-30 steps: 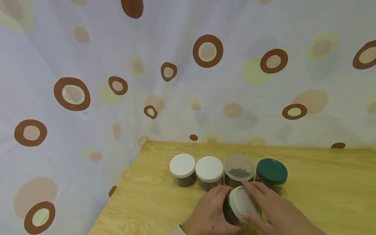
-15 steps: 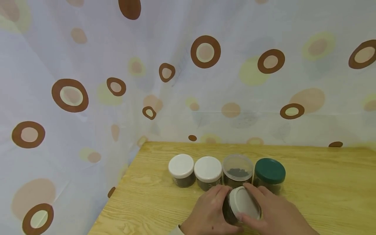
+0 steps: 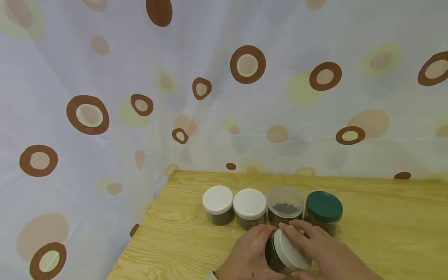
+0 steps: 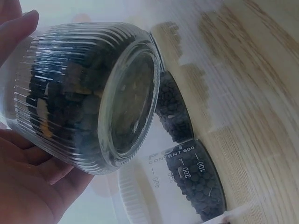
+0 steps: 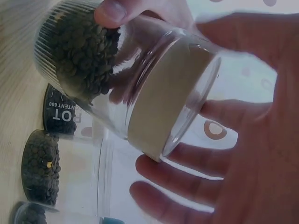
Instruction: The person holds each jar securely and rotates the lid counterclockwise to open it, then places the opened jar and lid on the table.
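My left hand (image 3: 245, 252) grips a ribbed glass jar (image 4: 70, 93) about half filled with small dark pellets. The jar is tilted, its base facing the left wrist camera. A pale lid (image 3: 290, 252) sits on it and looks beige at the side in the right wrist view. Round the lid's rim curl the fingers of my right hand (image 3: 329, 251), with the thumb at the near edge. Just beyond the jar stands a clear-lidded jar (image 3: 285, 200) of dark pellets, and a green-lidded jar (image 3: 324, 208) is near my right knuckles.
Two white-lidded jars (image 3: 217, 200) with dark contents continue the row to the left on the wood-grain table (image 3: 175, 225). A patterned curtain (image 3: 210, 116) hangs behind the table and along its left side.
My right hand's fingers have shifted leftward over the lid's rim, and its thumb has slid down to the near edge. My left hand keeps its hold on the jar.
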The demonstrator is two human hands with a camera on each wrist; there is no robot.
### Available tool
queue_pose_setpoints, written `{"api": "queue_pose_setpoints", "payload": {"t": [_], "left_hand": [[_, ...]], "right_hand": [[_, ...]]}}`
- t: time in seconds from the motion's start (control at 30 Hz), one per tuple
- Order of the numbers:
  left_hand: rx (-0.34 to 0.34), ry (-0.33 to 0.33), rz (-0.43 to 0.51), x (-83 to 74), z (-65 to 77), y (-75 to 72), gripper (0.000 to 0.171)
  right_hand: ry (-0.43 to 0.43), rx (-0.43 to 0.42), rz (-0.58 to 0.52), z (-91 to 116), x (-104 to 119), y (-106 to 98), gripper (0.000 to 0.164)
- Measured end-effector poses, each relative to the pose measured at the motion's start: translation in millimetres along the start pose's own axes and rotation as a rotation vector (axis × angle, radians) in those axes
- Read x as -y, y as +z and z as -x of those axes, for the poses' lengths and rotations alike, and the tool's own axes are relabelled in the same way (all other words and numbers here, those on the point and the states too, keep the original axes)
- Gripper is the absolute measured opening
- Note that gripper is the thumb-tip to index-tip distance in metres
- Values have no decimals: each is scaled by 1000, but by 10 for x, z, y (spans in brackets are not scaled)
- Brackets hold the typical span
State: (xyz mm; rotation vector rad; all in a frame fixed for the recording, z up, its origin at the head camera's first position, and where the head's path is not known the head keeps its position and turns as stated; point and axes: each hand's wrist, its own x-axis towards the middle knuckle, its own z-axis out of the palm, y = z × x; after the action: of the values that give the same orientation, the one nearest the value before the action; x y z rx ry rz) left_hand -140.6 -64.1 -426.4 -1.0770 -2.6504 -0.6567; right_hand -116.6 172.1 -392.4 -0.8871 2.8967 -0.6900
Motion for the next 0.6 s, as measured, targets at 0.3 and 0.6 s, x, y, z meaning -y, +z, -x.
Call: {"api": "queue_pose_setpoints", "payload": {"t": [0.3, 0.6], "left_hand": [[-97, 15, -51, -39, -44, 20, 75], [-120, 45, -160, -61, -57, 61, 81]], "right_hand": [[280, -44, -15, -6, 99, -66, 89], [428, -6, -35, -65, 139, -69, 94]]}}
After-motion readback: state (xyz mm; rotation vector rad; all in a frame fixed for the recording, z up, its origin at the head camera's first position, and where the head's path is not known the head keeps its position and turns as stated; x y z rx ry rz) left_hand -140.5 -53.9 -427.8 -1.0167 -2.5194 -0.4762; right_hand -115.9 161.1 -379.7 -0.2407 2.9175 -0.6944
